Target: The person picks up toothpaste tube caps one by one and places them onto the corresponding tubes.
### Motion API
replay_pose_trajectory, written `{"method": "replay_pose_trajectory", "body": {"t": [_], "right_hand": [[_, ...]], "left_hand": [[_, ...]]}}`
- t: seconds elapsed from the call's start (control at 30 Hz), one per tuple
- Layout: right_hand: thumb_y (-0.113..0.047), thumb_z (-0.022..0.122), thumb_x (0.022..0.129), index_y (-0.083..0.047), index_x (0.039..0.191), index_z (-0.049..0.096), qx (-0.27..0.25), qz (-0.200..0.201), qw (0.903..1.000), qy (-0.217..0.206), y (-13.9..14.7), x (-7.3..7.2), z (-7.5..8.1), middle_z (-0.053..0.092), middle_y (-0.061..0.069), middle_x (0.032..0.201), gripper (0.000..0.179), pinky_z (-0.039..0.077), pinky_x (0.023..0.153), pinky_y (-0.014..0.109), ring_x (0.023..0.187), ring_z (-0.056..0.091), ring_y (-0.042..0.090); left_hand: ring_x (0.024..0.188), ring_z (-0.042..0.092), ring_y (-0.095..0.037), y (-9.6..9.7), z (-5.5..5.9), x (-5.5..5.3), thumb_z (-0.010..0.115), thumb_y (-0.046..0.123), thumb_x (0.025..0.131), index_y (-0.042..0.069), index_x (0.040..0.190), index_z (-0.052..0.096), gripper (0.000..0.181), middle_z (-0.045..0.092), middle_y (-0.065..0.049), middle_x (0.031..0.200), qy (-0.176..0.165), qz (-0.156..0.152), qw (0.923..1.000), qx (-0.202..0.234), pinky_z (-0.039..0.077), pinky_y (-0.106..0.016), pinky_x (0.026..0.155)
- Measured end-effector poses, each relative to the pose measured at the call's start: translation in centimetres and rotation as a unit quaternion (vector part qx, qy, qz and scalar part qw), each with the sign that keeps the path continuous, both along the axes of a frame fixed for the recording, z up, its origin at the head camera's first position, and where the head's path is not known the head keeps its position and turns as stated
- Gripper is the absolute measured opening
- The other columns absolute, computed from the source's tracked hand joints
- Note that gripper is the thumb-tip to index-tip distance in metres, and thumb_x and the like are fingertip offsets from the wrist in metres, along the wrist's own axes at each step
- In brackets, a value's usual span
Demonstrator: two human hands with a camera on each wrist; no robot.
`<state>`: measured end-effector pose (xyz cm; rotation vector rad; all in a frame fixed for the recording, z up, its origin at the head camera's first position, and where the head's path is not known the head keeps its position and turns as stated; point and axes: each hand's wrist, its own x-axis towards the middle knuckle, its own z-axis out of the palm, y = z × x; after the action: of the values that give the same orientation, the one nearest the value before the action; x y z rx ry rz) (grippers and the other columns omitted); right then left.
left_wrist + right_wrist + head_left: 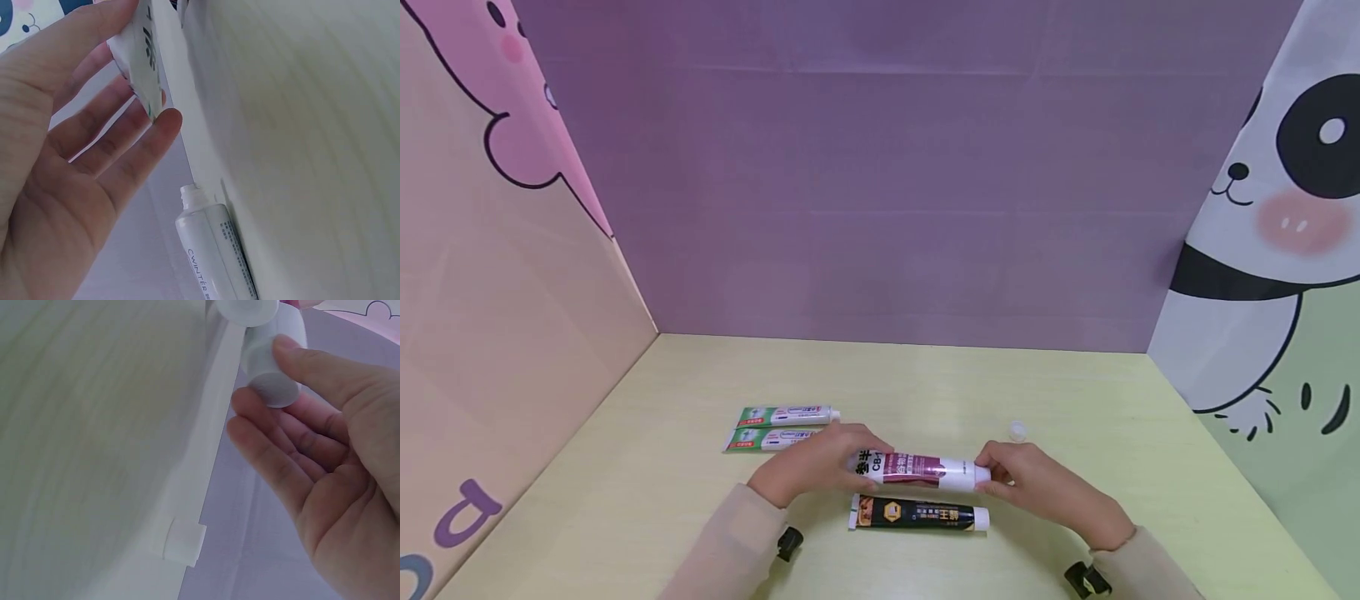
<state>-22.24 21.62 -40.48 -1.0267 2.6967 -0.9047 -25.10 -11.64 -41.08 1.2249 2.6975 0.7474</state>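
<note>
The left sleeve (718, 546), at the bottom of the head view left of centre, is pale beige, long and plain, ending in a simple cuff. The right sleeve (1146, 571), at lower right, matches it. Beside the cuffs sit small, blocky black pieces: the left wrist piece (789, 543) and the right wrist piece (1084, 577), which shows a small yellowish patch. The left grip (814, 462) and right grip (1047, 489) are bare.

I see a white plastic tube (917, 472) with a magenta band and black lettering; at its six o'clock, a black, white-capped tube (917, 514) with a gold hexagon; at ten, two green-and-white tubes (786, 416). The pale-yellow surface (925, 383) looks faintly streaked.
</note>
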Motion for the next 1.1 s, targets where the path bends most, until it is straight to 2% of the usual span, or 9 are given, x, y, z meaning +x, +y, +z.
{"method": "replay_pose_trajectory", "body": {"t": [0.23, 0.43, 0.8, 1.1], "right_hand": [[-0.011, 0.073, 0.091, -0.005, 0.1, 0.063, 0.006, -0.001, 0.9996, -0.028, -0.09, 0.01, -0.21, 0.069, 0.001, 0.097, 0.015, 0.054, 0.07, 0.025, 0.082, 0.063, 0.006], [-0.01, 0.073, 0.091, -0.005, 0.101, 0.063, 0.008, -0.002, 0.9992, -0.039, -0.17, -0.05, -0.38, 0.069, 0.0, 0.096, 0.015, 0.053, 0.069, 0.025, 0.082, 0.063, 0.005], [-0.01, 0.074, 0.09, -0.005, 0.1, 0.063, 0.027, -0.004, 0.9994, -0.02, -0.02, -0.19, -0.55, 0.068, -0.002, 0.094, 0.015, 0.052, 0.067, 0.025, 0.078, 0.059, 0.003], [-0.011, 0.075, 0.09, -0.007, 0.099, 0.062, 0.027, -0.004, 0.9993, -0.027, -0.08, -0.18, -0.57, 0.066, -0.004, 0.092, 0.017, 0.05, 0.066, 0.024, 0.076, 0.056, 0.003]], "left_hand": [[0.107, 0.061, -0.011, 0.08, -0.11, 0.17, 0.08, 0.021, 0.086, 0.009, 0.126, 0.07, 0.042, 0.069, -0.002, 0.117, -0.015, -0.011, 0.9998, 0.011, 0.049, -0.03, 0.094], [0.108, 0.061, -0.012, 0.14, -0.3, 0.12, 0.077, 0.021, 0.089, 0.007, 0.128, 0.068, 0.042, 0.068, -0.004, 0.12, -0.026, -0.014, 0.9996, 0.003, 0.049, -0.029, 0.094], [0.111, 0.061, -0.014, 0.25, -0.35, 0.16, 0.071, 0.023, 0.094, 0.008, 0.13, 0.067, 0.039, 0.066, -0.004, 0.122, -0.025, -0.008, 0.9995, -0.017, 0.048, -0.031, 0.097], [0.109, 0.06, -0.013, 0.37, -0.49, 0.02, 0.072, 0.023, 0.093, 0.009, 0.129, 0.068, 0.039, 0.066, -0.003, 0.121, -0.023, -0.004, 0.9994, -0.025, 0.049, -0.03, 0.095]]}}
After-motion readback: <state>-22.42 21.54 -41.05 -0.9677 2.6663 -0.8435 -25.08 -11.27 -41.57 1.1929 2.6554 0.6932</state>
